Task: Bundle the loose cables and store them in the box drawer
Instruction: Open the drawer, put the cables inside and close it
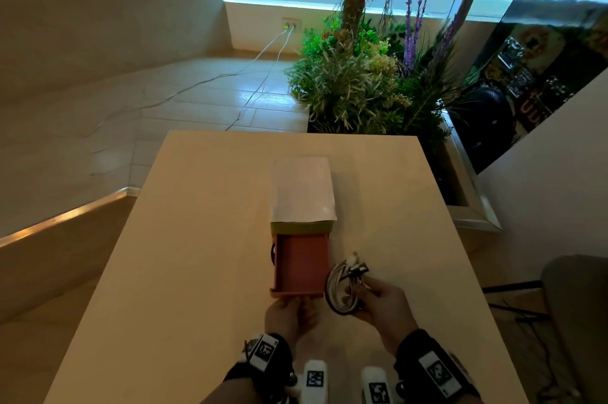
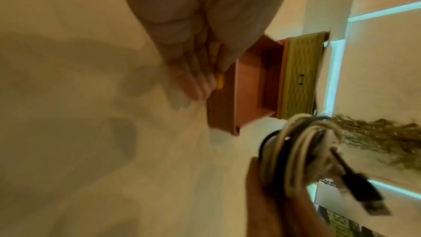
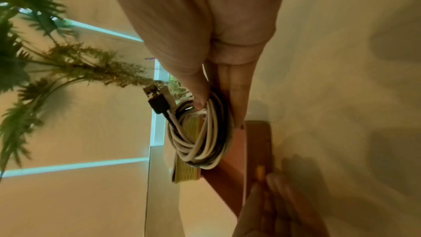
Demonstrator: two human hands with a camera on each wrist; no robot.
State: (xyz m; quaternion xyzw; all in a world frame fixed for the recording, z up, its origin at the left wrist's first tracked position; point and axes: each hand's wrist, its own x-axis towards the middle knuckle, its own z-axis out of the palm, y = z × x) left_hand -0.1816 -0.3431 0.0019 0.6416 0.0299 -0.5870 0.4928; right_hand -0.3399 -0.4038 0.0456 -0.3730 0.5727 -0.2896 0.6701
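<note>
A small olive-green box [image 1: 301, 226] stands mid-table with a white sheet [image 1: 302, 189] over its top. Its terracotta drawer [image 1: 301, 263] is pulled out toward me and holds nothing. My left hand [image 1: 291, 313] pinches the drawer's yellow knob [image 2: 219, 82] at the front panel. Just right of the drawer, my right hand [image 1: 375, 303] grips a coiled bundle of white and black cables [image 1: 342, 287], lifted off the table. The coil [image 3: 200, 132] hangs from thumb and fingers, with USB plugs [image 3: 157, 98] sticking out. In the left wrist view the bundle [image 2: 303, 150] sits beside the open drawer [image 2: 250, 86].
The beige table [image 1: 197, 272] carries only the box. A planter full of artificial greenery [image 1: 362, 81] stands beyond the far right corner. Two thin cords [image 1: 263, 68] run over the tiled floor to a wall socket. A chair [image 1: 579, 305] is at right.
</note>
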